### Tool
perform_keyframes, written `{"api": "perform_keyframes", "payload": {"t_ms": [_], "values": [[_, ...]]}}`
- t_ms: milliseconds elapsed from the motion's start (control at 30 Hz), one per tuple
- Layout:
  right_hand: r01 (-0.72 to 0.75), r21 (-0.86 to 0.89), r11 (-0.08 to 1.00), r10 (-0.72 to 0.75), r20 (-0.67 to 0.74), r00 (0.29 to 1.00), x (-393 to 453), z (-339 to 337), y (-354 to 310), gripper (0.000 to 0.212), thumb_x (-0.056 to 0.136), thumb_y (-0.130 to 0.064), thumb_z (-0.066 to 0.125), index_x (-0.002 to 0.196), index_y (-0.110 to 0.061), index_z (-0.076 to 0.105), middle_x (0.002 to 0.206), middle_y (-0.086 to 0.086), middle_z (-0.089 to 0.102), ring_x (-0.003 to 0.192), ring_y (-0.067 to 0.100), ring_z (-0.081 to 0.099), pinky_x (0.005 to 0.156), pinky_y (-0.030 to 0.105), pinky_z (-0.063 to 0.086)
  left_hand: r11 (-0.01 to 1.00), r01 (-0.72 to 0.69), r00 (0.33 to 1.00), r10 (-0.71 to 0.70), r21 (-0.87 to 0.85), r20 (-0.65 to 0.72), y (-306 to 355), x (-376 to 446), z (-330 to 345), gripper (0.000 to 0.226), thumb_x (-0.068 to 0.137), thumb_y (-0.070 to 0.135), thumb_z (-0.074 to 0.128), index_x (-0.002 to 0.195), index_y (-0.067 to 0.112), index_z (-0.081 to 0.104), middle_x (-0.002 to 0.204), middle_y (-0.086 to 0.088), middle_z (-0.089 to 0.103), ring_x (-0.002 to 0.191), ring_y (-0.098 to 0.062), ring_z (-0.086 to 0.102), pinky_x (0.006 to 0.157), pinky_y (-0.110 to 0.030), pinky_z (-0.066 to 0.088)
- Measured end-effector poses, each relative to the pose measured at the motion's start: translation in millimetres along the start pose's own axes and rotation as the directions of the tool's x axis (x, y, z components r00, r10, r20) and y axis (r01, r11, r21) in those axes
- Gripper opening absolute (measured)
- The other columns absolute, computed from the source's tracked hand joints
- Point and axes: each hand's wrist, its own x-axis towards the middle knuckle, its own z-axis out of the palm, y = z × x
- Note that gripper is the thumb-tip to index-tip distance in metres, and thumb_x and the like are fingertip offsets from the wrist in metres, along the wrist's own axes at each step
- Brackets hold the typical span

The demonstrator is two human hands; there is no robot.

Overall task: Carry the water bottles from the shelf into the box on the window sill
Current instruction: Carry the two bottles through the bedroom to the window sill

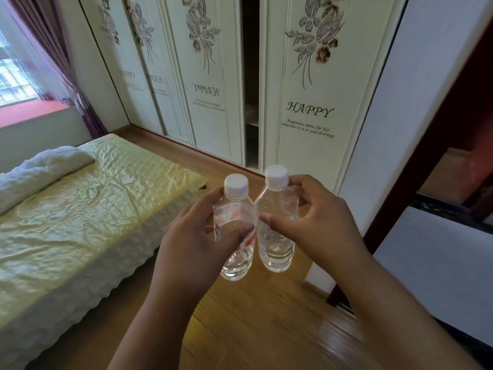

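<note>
I hold two clear water bottles with white caps upright in front of me, side by side and touching. My left hand (192, 241) grips the left bottle (236, 209), which has a red and white label. My right hand (314, 225) grips the right bottle (277, 204), which shows no label. The red window sill (32, 113) lies far off at the upper left under the window. No box and no shelf are in view.
A bed (80, 222) with a pale yellow cover and a rolled white blanket (40, 172) fills the left. Wardrobe doors (309, 102) with flower prints stand ahead, one gap open. Wooden floor (253, 316) runs between bed and wardrobe. A dark door frame (416, 182) stands at the right.
</note>
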Motion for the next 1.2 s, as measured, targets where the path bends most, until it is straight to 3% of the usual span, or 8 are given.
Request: {"api": "perform_keyframes", "payload": {"t_ms": [100, 500, 667, 800, 1000, 1200], "values": [[-0.023, -0.013, 1.000, 0.023, -0.023, 0.999, 22.5, 13.8, -3.5, 0.072, 0.069, -0.062, 0.080, 0.131, -0.044, 0.047, 0.130, -0.019, 0.061, 0.105, 0.000, 0.057, 0.074, 0.013, 0.040, 0.999, -0.021, 1.000, 0.021, -0.027, 0.011, -14.3, 27.9, -2.4, 0.066, 0.073, 0.051, 0.082, 0.132, 0.052, 0.052, 0.116, 0.025, 0.065, 0.098, -0.005, 0.066, 0.085, -0.037, 0.058], [-0.115, -0.020, 0.993, 0.112, -0.113, 0.987, 114.0, 91.3, -41.0, 0.073, 0.067, -0.065, 0.079, 0.129, -0.046, 0.045, 0.128, -0.021, 0.061, 0.109, 0.005, 0.061, 0.084, 0.027, 0.051, 0.998, -0.057, 0.996, 0.059, -0.036, 0.062, -95.4, 148.1, -38.9, 0.066, 0.073, 0.054, 0.080, 0.132, 0.054, 0.049, 0.116, 0.028, 0.062, 0.095, 0.004, 0.063, 0.081, -0.024, 0.054], [-0.106, -0.035, 0.994, 0.103, -0.092, 0.990, 136.7, 120.7, -46.2, 0.072, 0.068, -0.061, 0.081, 0.129, -0.045, 0.047, 0.128, -0.021, 0.061, 0.108, 0.005, 0.061, 0.084, 0.024, 0.050, 0.999, -0.029, 0.997, 0.030, -0.021, 0.064, -129.8, 171.5, -54.8, 0.066, 0.075, 0.052, 0.080, 0.135, 0.050, 0.050, 0.119, 0.023, 0.064, 0.101, 0.001, 0.064, 0.088, -0.036, 0.057], [-0.109, -0.030, 0.994, 0.108, -0.054, 0.993, 158.3, 139.3, -46.6, 0.065, 0.068, -0.062, 0.080, 0.121, -0.052, 0.043, 0.116, -0.028, 0.056, 0.105, 0.003, 0.060, 0.082, 0.022, 0.048, 1.000, 0.017, 0.998, -0.017, -0.003, 0.060, -151.1, 190.5, -63.0, 0.069, 0.074, 0.054, 0.080, 0.135, 0.052, 0.050, 0.119, 0.023, 0.064, 0.099, -0.001, 0.065, 0.086, -0.039, 0.058], [-0.106, -0.043, 0.993, 0.105, -0.022, 0.994, 197.9, 159.9, -31.4, 0.068, 0.065, -0.071, 0.076, 0.121, -0.056, 0.040, 0.126, -0.024, 0.060, 0.107, 0.004, 0.061, 0.089, 0.033, 0.056, 0.998, 0.058, 0.997, -0.059, 0.029, 0.041, -173.6, 222.8, -55.1, 0.072, 0.072, 0.054, 0.082, 0.136, 0.050, 0.050, 0.124, 0.023, 0.062, 0.098, -0.002, 0.066, 0.085, -0.039, 0.059], [-0.064, -0.017, 0.998, 0.064, 0.016, 0.998, 257.0, 162.2, -12.4, 0.065, 0.067, -0.065, 0.079, 0.119, -0.053, 0.041, 0.114, -0.029, 0.054, 0.101, 0.001, 0.059, 0.079, 0.019, 0.046, 0.994, 0.104, 0.995, -0.104, 0.040, 0.009, -175.1, 266.5, -38.8, 0.070, 0.073, 0.053, 0.081, 0.135, 0.054, 0.049, 0.125, 0.024, 0.062, 0.097, -0.001, 0.066, 0.085, -0.041, 0.058]]}}
